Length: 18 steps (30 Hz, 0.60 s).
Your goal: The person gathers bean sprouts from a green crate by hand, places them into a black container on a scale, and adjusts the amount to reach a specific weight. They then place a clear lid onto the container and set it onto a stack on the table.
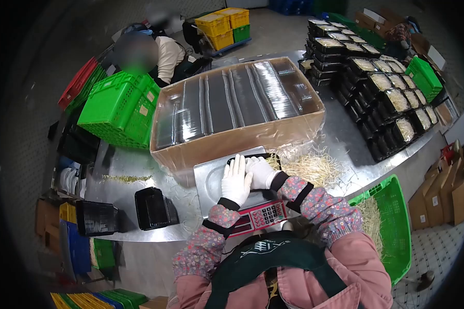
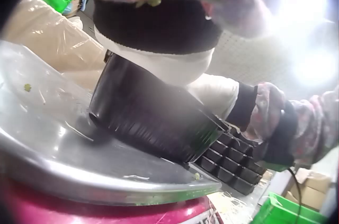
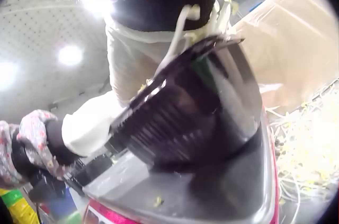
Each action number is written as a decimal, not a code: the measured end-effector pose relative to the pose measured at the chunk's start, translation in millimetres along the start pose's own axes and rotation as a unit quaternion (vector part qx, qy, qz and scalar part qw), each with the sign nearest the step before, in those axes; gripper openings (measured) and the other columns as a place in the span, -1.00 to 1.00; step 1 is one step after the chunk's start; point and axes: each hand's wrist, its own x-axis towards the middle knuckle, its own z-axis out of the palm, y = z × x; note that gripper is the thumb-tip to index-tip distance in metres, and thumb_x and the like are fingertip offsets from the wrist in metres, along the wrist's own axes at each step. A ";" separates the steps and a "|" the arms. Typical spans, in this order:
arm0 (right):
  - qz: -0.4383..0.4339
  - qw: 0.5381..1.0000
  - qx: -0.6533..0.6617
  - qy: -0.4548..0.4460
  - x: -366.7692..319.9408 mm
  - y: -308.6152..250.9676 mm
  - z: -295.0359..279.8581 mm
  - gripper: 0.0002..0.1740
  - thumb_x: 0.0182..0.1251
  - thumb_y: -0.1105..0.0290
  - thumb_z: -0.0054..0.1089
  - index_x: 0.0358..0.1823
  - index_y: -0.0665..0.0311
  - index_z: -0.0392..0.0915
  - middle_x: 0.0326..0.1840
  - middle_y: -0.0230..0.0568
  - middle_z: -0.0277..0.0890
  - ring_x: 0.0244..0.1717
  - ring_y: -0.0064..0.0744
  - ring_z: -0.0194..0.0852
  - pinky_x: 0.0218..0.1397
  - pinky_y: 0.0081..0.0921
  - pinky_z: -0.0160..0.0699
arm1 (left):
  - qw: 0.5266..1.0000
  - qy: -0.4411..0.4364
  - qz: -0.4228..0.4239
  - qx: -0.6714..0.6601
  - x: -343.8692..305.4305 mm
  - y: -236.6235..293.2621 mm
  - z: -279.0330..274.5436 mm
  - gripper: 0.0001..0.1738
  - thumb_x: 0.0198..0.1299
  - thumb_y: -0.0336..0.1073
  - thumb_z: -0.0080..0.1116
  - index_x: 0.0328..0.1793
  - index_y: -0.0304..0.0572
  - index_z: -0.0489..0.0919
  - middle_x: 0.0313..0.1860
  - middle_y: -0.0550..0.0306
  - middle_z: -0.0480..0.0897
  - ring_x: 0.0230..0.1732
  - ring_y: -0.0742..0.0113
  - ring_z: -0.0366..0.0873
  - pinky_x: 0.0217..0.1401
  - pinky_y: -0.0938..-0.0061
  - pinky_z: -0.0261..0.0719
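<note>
1 metal surface (image 1: pixel 121 165) lies in front of me. on it stands 1 big carton (image 1: pixel 242 141), its long axis running roughly left to right, packed with rows of nested black trays too many to count surely. to the right are tall stacks of filled trays (image 1: pixel 392 95), also beyond a sure count. beyond the surface, 3 yellow crates and 1 green one sit on 1 blue trolley (image 1: pixel 232 46). 1 green bin (image 1: pixel 397 232) with pale strands in it is at my right, and 1 heap of loose strands (image 1: pixel 314 167) lies on the surface beside the scale. 2 black trays, or nested sets, sit at the left.

1 scale (image 1: pixel 206 180) with 1 red keypad is right in front of me, near the carton. on its metal plate rests 1 black tray (image 2: pixel 148 113) with strands in it. its opening faces up; my hands cover too much of it to tell its long axis.

i have 2 white-gloved hands over it, palms down. my left hand (image 1: pixel 236 180) is open, fingers straight and pointing away from me, thumb spread. my right hand (image 1: pixel 262 172) is just beside it, reaching in from the right, fingers loosely bent over the tray, neither clenched nor pinching.
</note>
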 end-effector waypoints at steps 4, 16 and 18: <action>-0.022 0.954 0.298 -0.004 -13.0 30.5 -28.1 0.10 -0.22 0.13 0.53 0.40 0.39 0.19 0.35 0.18 0.26 0.38 0.11 0.20 0.44 -0.22 0.22 | 0.999 0.010 -0.001 0.033 -0.8 -6.0 8.5 -0.36 0.30 -0.12 -0.01 0.44 -0.32 0.29 0.45 -0.22 0.30 0.41 -0.09 0.27 0.48 0.04 0.11; 0.093 0.972 0.217 0.025 -87.8 123.3 -121.5 0.17 -0.18 0.04 0.61 0.46 0.27 0.13 0.48 0.24 0.03 0.51 0.14 -0.02 0.53 -0.20 0.10 | 0.973 0.111 -0.075 -0.189 -7.6 -38.9 -43.0 -0.33 0.32 -0.25 0.00 0.50 -0.40 0.17 0.45 -0.33 0.26 0.52 -0.18 0.10 0.55 0.21 0.04; 0.071 0.980 0.186 0.022 -75.1 97.1 -117.8 0.23 -0.22 0.02 0.62 0.48 0.27 0.08 0.50 0.26 -0.02 0.52 0.20 -0.05 0.52 -0.16 0.10 | 0.987 0.088 -0.051 -0.127 5.8 -21.6 -51.6 -0.30 0.31 -0.20 0.04 0.50 -0.37 0.17 0.47 -0.30 0.24 0.52 -0.20 0.09 0.55 0.18 0.04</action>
